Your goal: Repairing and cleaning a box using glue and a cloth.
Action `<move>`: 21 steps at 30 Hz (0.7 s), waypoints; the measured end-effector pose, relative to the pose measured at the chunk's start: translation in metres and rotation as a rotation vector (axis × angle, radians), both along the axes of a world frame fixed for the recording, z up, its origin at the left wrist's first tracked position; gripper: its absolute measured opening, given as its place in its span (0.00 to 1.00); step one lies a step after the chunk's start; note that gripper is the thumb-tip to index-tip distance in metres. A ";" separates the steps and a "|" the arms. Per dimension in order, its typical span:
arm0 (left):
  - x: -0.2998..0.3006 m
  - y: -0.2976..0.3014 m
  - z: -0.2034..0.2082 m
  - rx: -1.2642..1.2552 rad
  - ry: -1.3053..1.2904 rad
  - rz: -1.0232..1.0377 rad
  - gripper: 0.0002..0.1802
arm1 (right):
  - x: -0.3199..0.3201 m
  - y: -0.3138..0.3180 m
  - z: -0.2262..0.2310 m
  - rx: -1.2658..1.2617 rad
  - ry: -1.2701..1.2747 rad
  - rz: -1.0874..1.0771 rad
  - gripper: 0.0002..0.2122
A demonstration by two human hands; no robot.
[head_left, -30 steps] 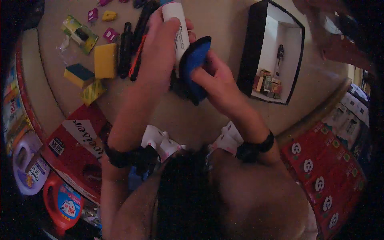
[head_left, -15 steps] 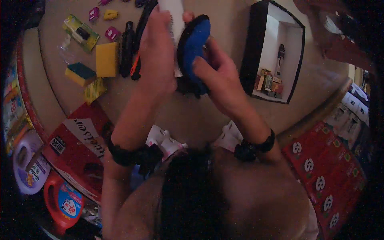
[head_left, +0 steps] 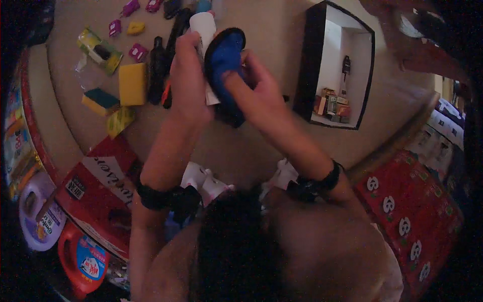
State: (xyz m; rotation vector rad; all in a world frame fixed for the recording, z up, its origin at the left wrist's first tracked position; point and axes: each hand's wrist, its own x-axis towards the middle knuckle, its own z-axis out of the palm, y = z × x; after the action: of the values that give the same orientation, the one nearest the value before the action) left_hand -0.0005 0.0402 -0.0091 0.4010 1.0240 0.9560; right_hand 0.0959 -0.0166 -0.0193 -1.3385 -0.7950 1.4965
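Observation:
My left hand (head_left: 188, 80) grips a white tube-shaped bottle (head_left: 204, 30) upright above the tan table (head_left: 261, 146). My right hand (head_left: 256, 85) presses a blue oval pouch (head_left: 224, 55) against the side of that bottle, fingers wrapped around its lower end. Both hands touch over the middle of the table. Both wrists wear black bands. Dark hair fills the lower middle of the view and hides what lies under it.
A black open box (head_left: 334, 65) with small items stands at the right. At the left lie yellow sponges (head_left: 132, 83), a dark bottle (head_left: 157, 65) and small pink and yellow pieces (head_left: 137, 50). A red carton (head_left: 98, 183), detergent jugs (head_left: 80, 259) and a red patterned box (head_left: 410, 211) ring the table.
Both hands have lifted the bottle and blue pouch farther up the table, and the pouch now sits higher against the bottle.

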 end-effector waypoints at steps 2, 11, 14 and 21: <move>0.003 0.001 0.001 0.055 0.049 0.038 0.19 | -0.004 0.006 0.001 -0.005 -0.012 -0.084 0.19; -0.007 0.005 0.029 0.183 0.013 -0.091 0.21 | -0.008 0.000 0.019 0.051 -0.368 0.061 0.14; -0.006 0.010 0.006 0.158 0.000 -0.076 0.21 | -0.015 0.009 -0.002 0.168 -0.295 -0.072 0.17; -0.008 0.009 -0.013 0.093 -0.174 -0.022 0.19 | 0.018 -0.005 -0.005 -0.171 0.156 0.012 0.15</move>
State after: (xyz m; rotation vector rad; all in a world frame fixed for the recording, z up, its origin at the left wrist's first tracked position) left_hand -0.0085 0.0488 -0.0217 0.3977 0.8185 1.0033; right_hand 0.1138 -0.0212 -0.0247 -1.3232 -0.5870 1.6868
